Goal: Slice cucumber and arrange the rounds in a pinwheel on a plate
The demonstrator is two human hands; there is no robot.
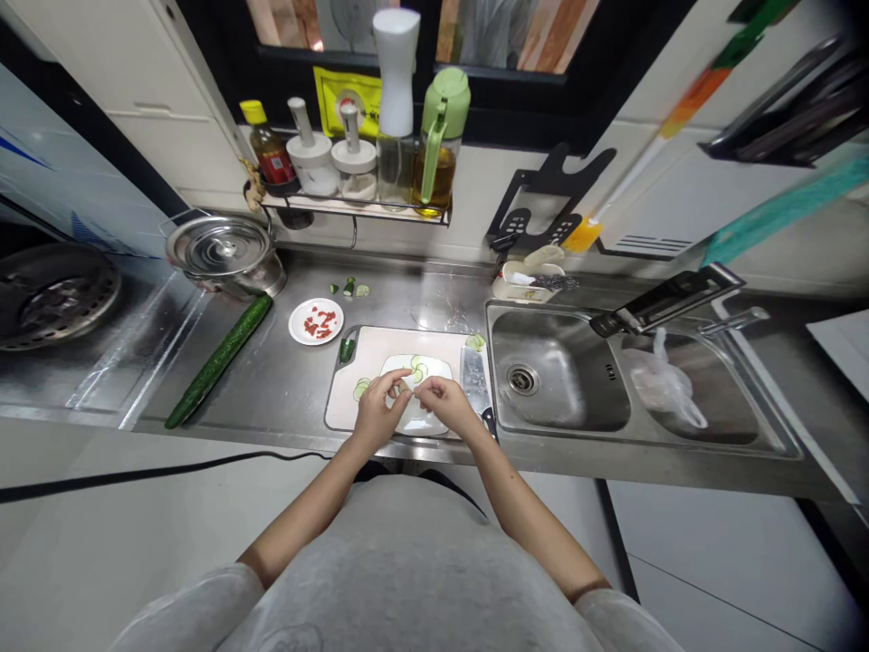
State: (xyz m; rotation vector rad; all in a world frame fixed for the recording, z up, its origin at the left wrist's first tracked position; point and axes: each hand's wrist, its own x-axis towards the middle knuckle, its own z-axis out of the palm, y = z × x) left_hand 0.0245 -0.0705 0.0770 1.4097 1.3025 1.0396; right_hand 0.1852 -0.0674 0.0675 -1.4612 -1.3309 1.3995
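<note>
Over a white plate (pixel 424 424) my two hands are close together, fingertips nearly meeting. My left hand (pixel 380 407) is closed in a pinch on a small pale piece that looks like a cucumber slice. My right hand (pixel 446 404) pinches at the same spot; its fingertips partly hide the piece. Several cucumber slices (pixel 419 367) lie overlapping on the plate. Under the plate is a pale cutting board (pixel 373 342), with more slices (pixel 360 389) at its left and others (pixel 475 342) at its upper right. A wide-bladed kitchen knife (pixel 473 373) lies along its right edge. A dark green cucumber piece (pixel 347 350) sits at the upper left corner.
A small plate of red bits (pixel 316 321), a whole cucumber (pixel 221 362) and a lidded steel pot (pixel 227 254) are to the left. A double sink (pixel 557 362) with a faucet (pixel 669 303) is on the right. Bottles and jars stand on a wall rack (pixel 400 214).
</note>
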